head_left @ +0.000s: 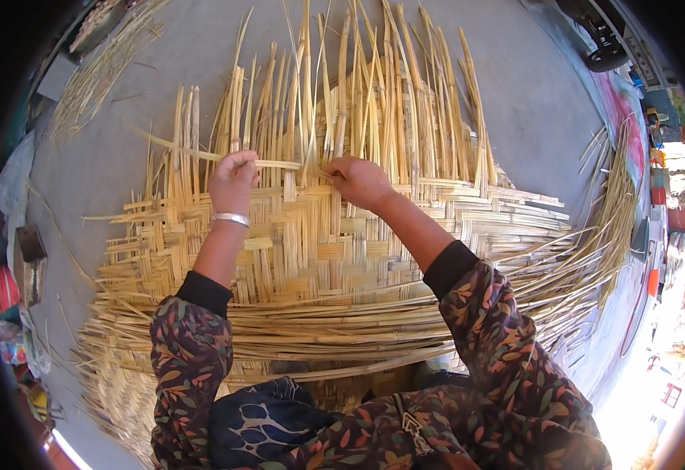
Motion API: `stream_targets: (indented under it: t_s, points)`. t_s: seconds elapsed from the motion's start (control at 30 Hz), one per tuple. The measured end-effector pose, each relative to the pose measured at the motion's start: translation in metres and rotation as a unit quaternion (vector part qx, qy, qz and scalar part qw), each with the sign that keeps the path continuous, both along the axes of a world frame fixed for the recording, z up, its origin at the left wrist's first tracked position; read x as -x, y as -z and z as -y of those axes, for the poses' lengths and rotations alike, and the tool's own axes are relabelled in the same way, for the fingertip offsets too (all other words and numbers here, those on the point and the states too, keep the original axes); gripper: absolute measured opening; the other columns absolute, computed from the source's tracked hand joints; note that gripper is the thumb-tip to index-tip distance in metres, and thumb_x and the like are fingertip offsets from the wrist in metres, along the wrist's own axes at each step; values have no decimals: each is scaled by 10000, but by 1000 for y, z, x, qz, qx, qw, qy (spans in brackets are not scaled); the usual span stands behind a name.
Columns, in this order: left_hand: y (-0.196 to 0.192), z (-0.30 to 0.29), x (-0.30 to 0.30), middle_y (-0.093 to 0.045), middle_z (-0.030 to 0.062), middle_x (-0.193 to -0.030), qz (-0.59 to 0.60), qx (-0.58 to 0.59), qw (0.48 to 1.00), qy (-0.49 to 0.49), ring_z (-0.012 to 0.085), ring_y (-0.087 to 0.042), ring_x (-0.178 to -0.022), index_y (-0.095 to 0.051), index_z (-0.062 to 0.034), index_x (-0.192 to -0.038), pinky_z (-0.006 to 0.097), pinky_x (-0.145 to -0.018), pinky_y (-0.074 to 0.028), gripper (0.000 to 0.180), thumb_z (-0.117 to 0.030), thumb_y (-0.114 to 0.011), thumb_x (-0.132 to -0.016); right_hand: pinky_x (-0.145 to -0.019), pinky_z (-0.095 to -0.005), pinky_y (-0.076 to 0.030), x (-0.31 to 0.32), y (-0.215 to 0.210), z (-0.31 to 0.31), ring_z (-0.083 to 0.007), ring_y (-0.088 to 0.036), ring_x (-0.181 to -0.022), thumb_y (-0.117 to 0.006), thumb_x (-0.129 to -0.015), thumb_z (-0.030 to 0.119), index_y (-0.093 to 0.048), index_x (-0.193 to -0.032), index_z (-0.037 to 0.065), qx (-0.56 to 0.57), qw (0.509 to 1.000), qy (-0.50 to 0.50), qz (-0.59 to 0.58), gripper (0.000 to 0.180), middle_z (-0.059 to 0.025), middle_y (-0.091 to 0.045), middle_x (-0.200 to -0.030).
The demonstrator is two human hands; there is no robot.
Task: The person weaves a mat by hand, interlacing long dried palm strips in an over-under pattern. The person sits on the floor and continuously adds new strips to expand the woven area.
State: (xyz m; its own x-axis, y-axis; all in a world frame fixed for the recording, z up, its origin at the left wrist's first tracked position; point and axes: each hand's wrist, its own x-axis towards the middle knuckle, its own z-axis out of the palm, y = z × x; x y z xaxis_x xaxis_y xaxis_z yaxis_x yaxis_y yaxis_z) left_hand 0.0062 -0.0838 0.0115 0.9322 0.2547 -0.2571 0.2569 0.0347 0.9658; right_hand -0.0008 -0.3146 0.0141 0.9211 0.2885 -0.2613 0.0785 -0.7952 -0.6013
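A partly woven mat of split cane strips [311, 258] lies on the floor before me, its upright strip ends fanning out on the far side. My left hand [234, 176] is closed on a pale cane strip [278, 164], which runs across the uprights and sticks out to the left. At the mat's working edge, right of the left hand, my right hand [358, 182] pinches among the upright strips [374, 117]. What lies between its fingertips is too small and hidden to tell. A bracelet [231, 218] circles my left wrist.
Long loose strips [342, 333] lie in a bundle across the near part of the mat, close to my body. More loose strips rest at the far left [111, 66] and along the right side [616, 211]. Plastic sheeting [14, 184] and assorted goods line the left edge.
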Motion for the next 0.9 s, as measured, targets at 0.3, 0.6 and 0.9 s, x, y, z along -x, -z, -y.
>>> stream_targets:
  t_s: [0.3, 0.6, 0.9]
  points:
    - [27, -3, 20, -647, 49, -768, 4, -114, 992, -57, 133, -666, -704, -640, -35, -883, 229, -589, -505, 84, -20, -567, -844, -680, -400, -524, 15, 15, -14, -312, -621, -793, -505, -839, 90, -572, -962, 107, 67, 991, 48, 107, 141, -119, -546, -1008]
    - [41, -6, 32, -650, 51, -784, 7, -116, 992, -44, 145, -678, -722, -641, -32, -899, 240, -597, -516, 91, -26, -566, -848, -601, -398, -524, 34, 17, -12, -263, -626, -693, -548, -751, 25, -554, -919, 69, 137, 977, -53, 153, 174, -110, -531, -955]
    - [3, -33, 34, -648, 75, -824, -66, -307, 944, 99, 205, -639, -685, -613, -77, -1091, 328, -591, -487, 244, -195, -566, -882, -575, -367, -509, 48, 32, -15, -238, -622, -655, -549, -735, 28, -534, -1010, -36, 206, 938, -122, 250, 283, -147, -529, -924]
